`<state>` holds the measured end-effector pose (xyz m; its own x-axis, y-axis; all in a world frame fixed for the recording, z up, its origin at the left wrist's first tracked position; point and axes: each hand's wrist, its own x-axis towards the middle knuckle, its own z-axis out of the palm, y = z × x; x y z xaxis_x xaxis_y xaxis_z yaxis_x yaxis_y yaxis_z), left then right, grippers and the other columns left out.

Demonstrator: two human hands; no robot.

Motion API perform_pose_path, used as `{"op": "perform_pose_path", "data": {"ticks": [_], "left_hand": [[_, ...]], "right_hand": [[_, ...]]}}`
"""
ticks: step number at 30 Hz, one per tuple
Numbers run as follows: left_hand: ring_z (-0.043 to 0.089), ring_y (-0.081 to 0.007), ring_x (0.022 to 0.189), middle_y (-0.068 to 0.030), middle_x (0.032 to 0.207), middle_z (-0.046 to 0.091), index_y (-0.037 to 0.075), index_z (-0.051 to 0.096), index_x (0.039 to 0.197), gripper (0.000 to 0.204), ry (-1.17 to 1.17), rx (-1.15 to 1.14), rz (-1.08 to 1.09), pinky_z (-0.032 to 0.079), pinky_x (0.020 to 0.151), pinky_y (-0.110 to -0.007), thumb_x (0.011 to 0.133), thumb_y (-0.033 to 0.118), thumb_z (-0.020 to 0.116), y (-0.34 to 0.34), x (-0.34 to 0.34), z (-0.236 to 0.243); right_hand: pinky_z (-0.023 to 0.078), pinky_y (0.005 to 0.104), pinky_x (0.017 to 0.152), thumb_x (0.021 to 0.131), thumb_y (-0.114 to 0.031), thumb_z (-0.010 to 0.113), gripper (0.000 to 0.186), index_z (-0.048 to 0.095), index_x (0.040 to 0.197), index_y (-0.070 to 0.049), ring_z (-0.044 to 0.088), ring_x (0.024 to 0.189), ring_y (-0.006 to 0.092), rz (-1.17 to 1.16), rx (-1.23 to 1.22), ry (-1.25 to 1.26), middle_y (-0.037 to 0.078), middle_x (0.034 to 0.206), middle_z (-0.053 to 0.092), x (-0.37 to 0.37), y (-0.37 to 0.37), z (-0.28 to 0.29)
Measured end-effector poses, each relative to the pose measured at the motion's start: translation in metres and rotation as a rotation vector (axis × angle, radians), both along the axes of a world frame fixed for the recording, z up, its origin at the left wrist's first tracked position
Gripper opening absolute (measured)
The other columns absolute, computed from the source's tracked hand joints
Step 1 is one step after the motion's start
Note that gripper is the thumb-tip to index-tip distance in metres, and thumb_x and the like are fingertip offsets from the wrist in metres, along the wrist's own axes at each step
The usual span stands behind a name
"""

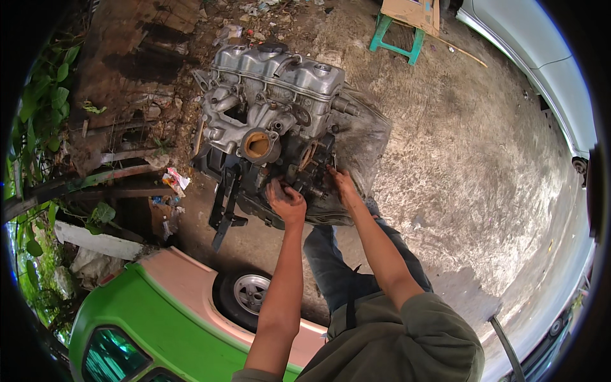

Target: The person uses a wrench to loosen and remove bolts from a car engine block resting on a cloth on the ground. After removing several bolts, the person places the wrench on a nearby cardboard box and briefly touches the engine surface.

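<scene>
**Shirt [394, 344] and Arms Over Engine [273, 121]: Head View**

Nearest the camera is the person's dark olive shirt, at the lower edge. Two bare forearms extend from its short sleeves toward the engine; dark blue trousers [344, 274] show between them.

The engine is located above the centre of the view, on the ground side of the hands. Its silver top cover [299, 75] carries a black cap [272, 48]. Below the cover, a round opening [257, 146] with a tan interior faces the camera. The lower end, nearest the person, consists of dark, greasy parts.

Left hand [287, 202]: placed at the dark parts, below and to the right of the round opening. The fingers are curled; whether they are clamped on a part cannot be told.

Right hand [344, 186]: placed at the right side of the same parts, fingers pointing toward the engine. Whether these are apart or closed on something cannot be told.

Surroundings: a green and pink car [165, 312] with a silver-rimmed wheel [251, 291] stands at lower left. Leafy plants [58, 95] line the left edge. A green stool [417, 46] bearing cardboard [412, 13] stands at the top, near a pale car [528, 44] at upper right. The concrete floor [464, 159] is stained.
</scene>
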<state>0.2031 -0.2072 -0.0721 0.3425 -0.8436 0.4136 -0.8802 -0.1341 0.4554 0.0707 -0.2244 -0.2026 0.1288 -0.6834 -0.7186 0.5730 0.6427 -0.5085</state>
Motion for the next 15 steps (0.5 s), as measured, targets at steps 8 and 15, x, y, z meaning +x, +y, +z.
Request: {"op": "perform_pose_path", "data": {"ticks": [8, 15], "left_hand": [[0.05, -0.0464, 0.083, -0.0303, 0.092, 0.053, -0.014, 0.052, 0.103, 0.03, -0.07, 0.011, -0.01, 0.041, 0.082, -0.059, 0.082, 0.004, 0.041, 0.005, 0.005, -0.012], [0.05, -0.0469, 0.083, -0.03, 0.09, 0.054, -0.014, 0.053, 0.102, 0.03, -0.143, -0.049, -0.008, 0.041, 0.082, -0.059, 0.085, 0.008, 0.041, 0.006, 0.006, -0.018]], "right_hand": [[0.049, 0.0298, 0.067, 0.078, -0.001, 0.067, 0.024, 0.057, 0.098, 0.008, 0.064, 0.079, 0.0187, -0.02, -0.368, -0.052, 0.014, 0.092, 0.064, -0.003, -0.009, -0.021], [0.046, 0.0315, 0.062, 0.088, -0.013, 0.063, 0.021, 0.06, 0.093, 0.007, 0.06, 0.068, 0.0181, 0.028, -0.211, 0.1, 0.01, 0.077, 0.063, 0.011, -0.011, -0.007]]}}
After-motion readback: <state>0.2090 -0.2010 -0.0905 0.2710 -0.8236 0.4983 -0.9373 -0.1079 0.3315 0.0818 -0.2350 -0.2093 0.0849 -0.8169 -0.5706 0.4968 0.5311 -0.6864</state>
